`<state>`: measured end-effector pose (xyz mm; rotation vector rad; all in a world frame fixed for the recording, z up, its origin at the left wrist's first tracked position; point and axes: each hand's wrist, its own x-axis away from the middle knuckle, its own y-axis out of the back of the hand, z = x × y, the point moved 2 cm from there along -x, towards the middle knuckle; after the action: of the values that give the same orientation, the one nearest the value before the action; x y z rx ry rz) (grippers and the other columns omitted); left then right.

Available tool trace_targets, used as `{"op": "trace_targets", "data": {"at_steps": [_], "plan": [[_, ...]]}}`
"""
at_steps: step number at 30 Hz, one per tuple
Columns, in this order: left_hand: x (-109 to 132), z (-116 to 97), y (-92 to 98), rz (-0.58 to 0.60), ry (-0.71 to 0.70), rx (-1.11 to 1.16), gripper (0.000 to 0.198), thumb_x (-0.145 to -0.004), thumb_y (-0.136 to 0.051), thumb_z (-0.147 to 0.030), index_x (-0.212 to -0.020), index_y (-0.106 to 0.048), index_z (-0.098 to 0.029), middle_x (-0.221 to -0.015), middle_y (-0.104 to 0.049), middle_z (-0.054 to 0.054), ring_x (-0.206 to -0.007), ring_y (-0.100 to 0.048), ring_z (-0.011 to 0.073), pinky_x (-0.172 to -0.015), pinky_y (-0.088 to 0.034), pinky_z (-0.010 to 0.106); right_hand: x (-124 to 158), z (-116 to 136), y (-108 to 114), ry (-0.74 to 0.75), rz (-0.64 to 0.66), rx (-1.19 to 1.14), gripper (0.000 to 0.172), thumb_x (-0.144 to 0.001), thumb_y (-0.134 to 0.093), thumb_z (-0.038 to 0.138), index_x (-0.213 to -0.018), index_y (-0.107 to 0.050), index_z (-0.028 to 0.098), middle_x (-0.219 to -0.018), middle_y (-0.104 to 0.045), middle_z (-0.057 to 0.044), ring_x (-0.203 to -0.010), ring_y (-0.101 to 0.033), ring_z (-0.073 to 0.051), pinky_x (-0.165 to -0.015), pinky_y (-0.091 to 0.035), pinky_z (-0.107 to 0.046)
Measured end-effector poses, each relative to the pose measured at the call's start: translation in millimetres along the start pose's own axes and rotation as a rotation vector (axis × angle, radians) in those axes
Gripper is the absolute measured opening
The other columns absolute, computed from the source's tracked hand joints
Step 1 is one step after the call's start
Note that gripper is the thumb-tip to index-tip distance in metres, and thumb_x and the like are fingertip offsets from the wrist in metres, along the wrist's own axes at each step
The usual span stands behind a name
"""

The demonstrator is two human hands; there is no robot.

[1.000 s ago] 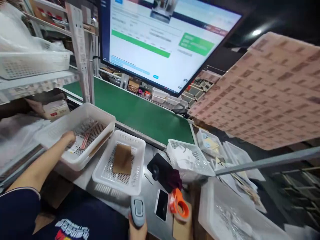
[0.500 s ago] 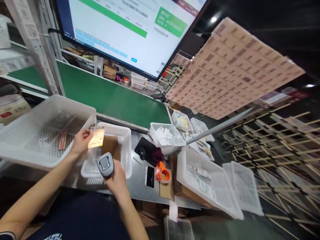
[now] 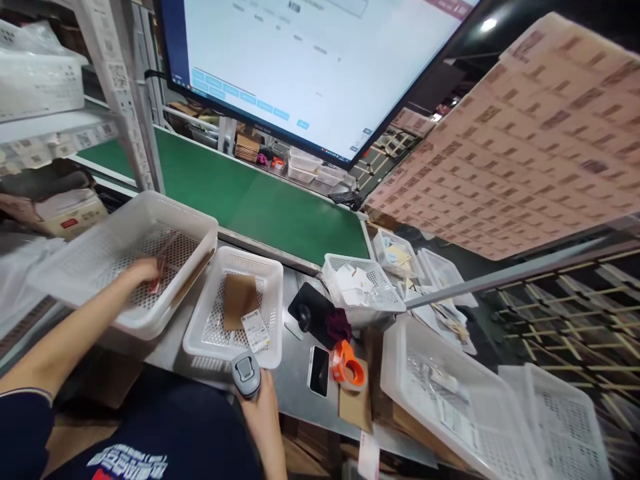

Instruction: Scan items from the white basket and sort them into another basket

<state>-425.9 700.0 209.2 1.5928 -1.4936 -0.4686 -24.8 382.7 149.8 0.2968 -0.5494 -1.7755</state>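
My left hand (image 3: pixel 141 272) reaches into a large white perforated basket (image 3: pixel 85 257) at the left and touches a small red-striped packet (image 3: pixel 159 275) on its floor. My right hand (image 3: pixel 264 405) grips a grey handheld barcode scanner (image 3: pixel 245 373) near the bench's front edge. Between them stands a smaller white basket (image 3: pixel 273 313) holding a brown card envelope (image 3: pixel 239 300) and a small white labelled packet (image 3: pixel 255 330).
A green conveyor belt (image 3: pixel 260 207) runs behind the baskets under a large monitor (image 3: pixel 310 67). A mouse on a black pad (image 3: pixel 304 315), phone (image 3: pixel 319 371), orange tape dispenser (image 3: pixel 349 368) and more white baskets (image 3: pixel 445 400) sit to the right. A label sheet (image 3: pixel 525 147) hangs above.
My left hand dropped the white packet into the smaller basket and went back into the large basket. My right hand pulled the scanner back toward me. The monitor's green bars are gone.
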Motion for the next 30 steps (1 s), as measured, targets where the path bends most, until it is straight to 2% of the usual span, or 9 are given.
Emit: {"op": "trace_targets", "data": {"at_steps": [3, 7, 11, 14, 17, 20, 24, 27, 30], "plan": [[1.9, 2.3, -3.6, 0.079, 0.028, 0.083, 0.037, -0.099, -0.072, -0.04, -0.089, -0.073, -0.005, -0.064, -0.064, 0.007, -0.078, -0.078, 0.0275, -0.072, -0.06, 0.032, -8.0, 21.0, 3.6, 0.034, 0.041, -0.008, 0.048, -0.074, -0.079, 0.024, -0.121, -0.084, 0.018, -0.116, -0.082, -0.015, -0.113, -0.081, -0.037, -0.101, -0.066, -0.046], [24.3, -40.8, 11.0, 0.052, -0.081, 0.661, 0.046, -0.111, -0.059, -0.028, -0.146, -0.062, 0.002, -0.111, -0.079, 0.011, -0.084, -0.072, 0.0159, -0.077, -0.059, 0.027, -26.3, 71.2, 12.3, 0.171, 0.104, -0.007, 0.043, -0.078, -0.074, 0.018, -0.121, -0.08, 0.019, -0.112, -0.077, -0.011, -0.106, -0.079, -0.031, -0.094, -0.064, -0.039], [56.6, -95.0, 0.8, 0.129, -0.127, 1.018, 0.051, -0.1, -0.078, -0.029, -0.143, -0.071, -0.003, -0.126, -0.08, 0.014, -0.092, -0.068, 0.0143, -0.073, -0.052, 0.021, -47.3, 124.0, 21.2, 0.349, 0.155, 0.092, 0.045, -0.082, -0.069, 0.016, -0.127, -0.074, 0.017, -0.114, -0.07, -0.009, -0.103, -0.073, -0.029, -0.09, -0.06, -0.038], [79.3, -120.5, -30.1, 0.168, -0.197, 1.057, 0.076, -0.08, -0.095, -0.047, -0.14, -0.074, -0.005, -0.119, -0.079, 0.013, -0.086, -0.065, 0.0154, -0.067, -0.05, 0.022, -64.8, 149.6, 31.7, 0.428, 0.123, 0.145, 0.056, -0.08, -0.068, 0.013, -0.136, -0.071, 0.018, -0.118, -0.069, -0.01, -0.106, -0.07, -0.029, -0.091, -0.06, -0.039], [98.3, -133.2, -65.3, 0.179, -0.318, 0.975, 0.097, -0.063, -0.1, -0.066, -0.137, -0.074, -0.007, -0.098, -0.074, 0.009, -0.073, -0.06, 0.016, -0.059, -0.048, 0.025, -81.4, 163.5, 46.9, 0.447, 0.082, 0.174, 0.052, -0.082, -0.073, 0.02, -0.134, -0.07, 0.018, -0.119, -0.069, -0.011, -0.108, -0.069, -0.03, -0.091, -0.061, -0.04], [113.2, -140.3, -94.7, 0.163, -0.389, 0.853, 0.094, -0.064, -0.095, -0.074, -0.131, -0.076, -0.01, -0.097, -0.074, 0.01, -0.075, -0.063, 0.0204, -0.06, -0.052, 0.029, -94.6, 166.1, 64.7, 0.391, 0.053, 0.203, 0.056, -0.083, -0.079, 0.027, -0.137, -0.068, 0.019, -0.123, -0.07, -0.013, -0.111, -0.071, -0.033, -0.093, -0.062, -0.043], [129.7, -147.7, -127.2, 0.138, -0.439, 0.749, 0.08, -0.076, -0.085, -0.074, -0.127, -0.078, -0.013, -0.112, -0.08, 0.016, -0.1, -0.074, 0.0304, -0.088, -0.063, 0.039, -105.0, 149.3, 86.1, 0.348, 0.034, 0.207, 0.049, -0.083, -0.079, 0.031, -0.13, -0.07, 0.021, -0.119, -0.073, -0.012, -0.109, -0.074, -0.034, -0.089, -0.063, -0.044], [143.5, -145.5, -145.0, 0.12, -0.433, 0.638, 0.081, -0.081, -0.074, -0.074, -0.132, -0.076, -0.011, -0.119, -0.081, 0.019, -0.109, -0.077, 0.0372, -0.104, -0.063, 0.051, -102.6, 119.9, 95.4, 0.386, 0.035, 0.07, 0.039, -0.086, -0.072, 0.032, -0.123, -0.072, 0.021, -0.115, -0.077, -0.012, -0.107, -0.076, -0.034, -0.091, -0.065, -0.046], [149.6, -132.4, -138.8, 0.031, -0.452, 0.49, 0.084, -0.087, -0.065, -0.069, -0.145, -0.072, -0.008, -0.138, -0.077, 0.025, -0.127, -0.075, 0.0431, -0.116, -0.059, 0.06, -95.5, 68.4, 100.8, 0.256, 0.008, -0.076, 0.04, -0.084, -0.077, 0.045, -0.118, -0.076, 0.024, -0.116, -0.08, -0.014, -0.112, -0.08, -0.039, -0.1, -0.066, -0.055]]}}
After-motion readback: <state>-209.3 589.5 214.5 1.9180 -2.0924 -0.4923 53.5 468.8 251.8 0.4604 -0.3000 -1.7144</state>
